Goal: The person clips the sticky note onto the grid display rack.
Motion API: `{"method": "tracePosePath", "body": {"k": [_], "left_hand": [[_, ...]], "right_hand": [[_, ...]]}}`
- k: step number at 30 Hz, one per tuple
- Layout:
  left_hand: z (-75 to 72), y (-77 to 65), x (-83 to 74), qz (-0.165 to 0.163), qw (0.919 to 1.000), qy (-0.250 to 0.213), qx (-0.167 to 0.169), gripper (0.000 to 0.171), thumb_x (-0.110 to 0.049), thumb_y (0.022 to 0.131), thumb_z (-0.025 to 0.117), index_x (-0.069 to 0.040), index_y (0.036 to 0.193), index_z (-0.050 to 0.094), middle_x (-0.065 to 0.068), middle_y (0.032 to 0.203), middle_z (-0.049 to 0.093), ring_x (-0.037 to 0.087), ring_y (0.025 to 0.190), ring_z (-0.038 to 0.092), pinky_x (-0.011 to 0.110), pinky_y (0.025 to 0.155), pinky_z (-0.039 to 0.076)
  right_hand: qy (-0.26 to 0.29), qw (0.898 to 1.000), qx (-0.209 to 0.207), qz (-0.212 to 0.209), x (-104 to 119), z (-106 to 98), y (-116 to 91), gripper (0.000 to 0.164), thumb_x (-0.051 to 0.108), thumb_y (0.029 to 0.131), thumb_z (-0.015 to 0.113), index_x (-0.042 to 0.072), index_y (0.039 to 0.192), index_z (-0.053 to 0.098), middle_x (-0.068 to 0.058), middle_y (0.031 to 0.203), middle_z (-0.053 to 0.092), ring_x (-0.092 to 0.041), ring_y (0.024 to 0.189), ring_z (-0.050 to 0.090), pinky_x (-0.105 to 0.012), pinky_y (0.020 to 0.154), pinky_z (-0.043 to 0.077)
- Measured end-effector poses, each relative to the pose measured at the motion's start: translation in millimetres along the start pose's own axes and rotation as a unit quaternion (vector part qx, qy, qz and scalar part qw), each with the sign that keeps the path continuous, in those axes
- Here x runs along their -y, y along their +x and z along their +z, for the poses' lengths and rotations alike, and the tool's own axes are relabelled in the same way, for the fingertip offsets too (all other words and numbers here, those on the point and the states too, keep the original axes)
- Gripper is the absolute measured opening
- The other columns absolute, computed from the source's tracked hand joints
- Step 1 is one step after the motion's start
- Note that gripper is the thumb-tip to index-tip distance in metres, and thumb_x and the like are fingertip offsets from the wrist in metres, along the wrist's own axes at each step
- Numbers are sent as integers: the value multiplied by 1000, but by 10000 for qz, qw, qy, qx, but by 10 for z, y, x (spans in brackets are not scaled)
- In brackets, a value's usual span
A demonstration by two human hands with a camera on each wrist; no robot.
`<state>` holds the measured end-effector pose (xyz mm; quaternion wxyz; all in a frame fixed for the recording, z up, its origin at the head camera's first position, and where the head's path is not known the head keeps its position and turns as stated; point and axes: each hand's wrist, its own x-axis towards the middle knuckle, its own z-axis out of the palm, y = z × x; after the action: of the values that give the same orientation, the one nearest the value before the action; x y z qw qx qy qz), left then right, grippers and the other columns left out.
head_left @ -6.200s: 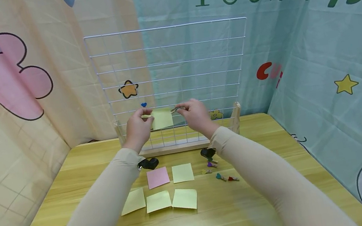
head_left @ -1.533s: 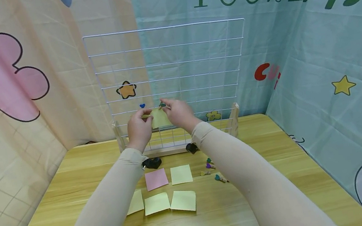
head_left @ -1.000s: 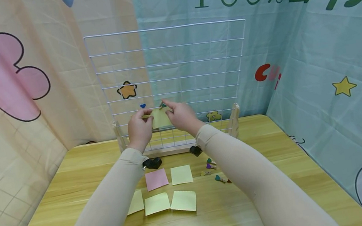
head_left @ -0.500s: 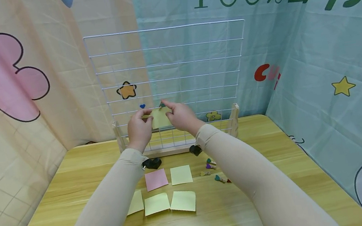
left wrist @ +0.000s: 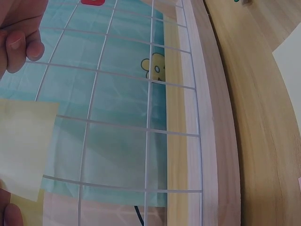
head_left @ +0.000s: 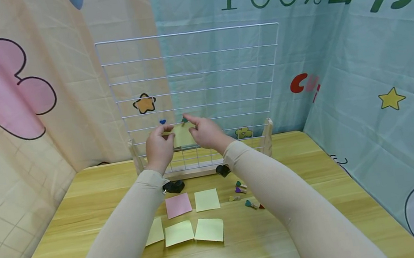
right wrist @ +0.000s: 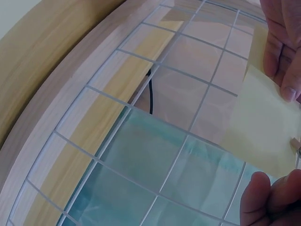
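Note:
A pale yellow sticky note (head_left: 182,136) lies against the lower part of a white wire grid (head_left: 199,74). My left hand (head_left: 159,147) pinches the note's left edge between thumb and fingers. At its top edge sits a small clothespin (head_left: 184,120) with a green head. My right hand (head_left: 207,132) holds that clothespin with index finger and thumb, its other fingers curled. In the right wrist view only the wooden end of the clothespin (right wrist: 295,143) shows. Another yellow paper patch (left wrist: 33,212) appears partly behind the note in the left wrist view.
On the wooden table (head_left: 272,244) lie a pink sticky note (head_left: 178,205) and several yellow sticky notes (head_left: 178,233). Small coloured clothespins (head_left: 240,190) lie to their right, partly near my right sleeve. The grid stands in a wooden base (head_left: 193,173), before a printed curtain (head_left: 222,73).
My right hand has moved left from beside the note, bringing the clothespin to its top edge. My left hand keeps its grip. Over the last second hardly anything has moved.

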<state>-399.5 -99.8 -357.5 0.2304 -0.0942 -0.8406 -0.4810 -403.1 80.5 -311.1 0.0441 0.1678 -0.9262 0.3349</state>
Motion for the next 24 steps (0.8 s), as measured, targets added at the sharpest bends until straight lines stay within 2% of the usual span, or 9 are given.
{"method": "tracePosePath", "body": {"k": [11, 16, 24], "left_hand": [[-2, -8, -12, -21, 10000, 21, 37, 22, -13, 105, 65, -8, 126, 71, 12, 129, 70, 31, 113, 71, 48, 92, 61], [-7, -13, -10, 7, 10000, 38, 20, 21, -13, 105, 66, -9, 125, 72, 12, 128, 70, 31, 113, 72, 47, 93, 62], [-7, -18, 7, 81, 9999, 100, 15, 21, -14, 105, 66, -10, 125, 72, 11, 128, 70, 31, 113, 72, 47, 91, 62]], "right_hand": [[180, 9998, 95, 19, 10, -6, 2, 57, 20, 113, 47, 34, 166, 31, 3, 54, 41, -10, 43, 34, -24, 44, 37], [257, 9995, 126, 100, 16, -9, 2, 57, 23, 113, 50, 35, 166, 32, 4, 54, 35, -11, 43, 34, -25, 44, 37], [350, 9991, 144, 168, 17, 5, 5, 58, 25, 112, 52, 37, 166, 33, 4, 55, 35, -12, 43, 35, -26, 44, 38]]}}
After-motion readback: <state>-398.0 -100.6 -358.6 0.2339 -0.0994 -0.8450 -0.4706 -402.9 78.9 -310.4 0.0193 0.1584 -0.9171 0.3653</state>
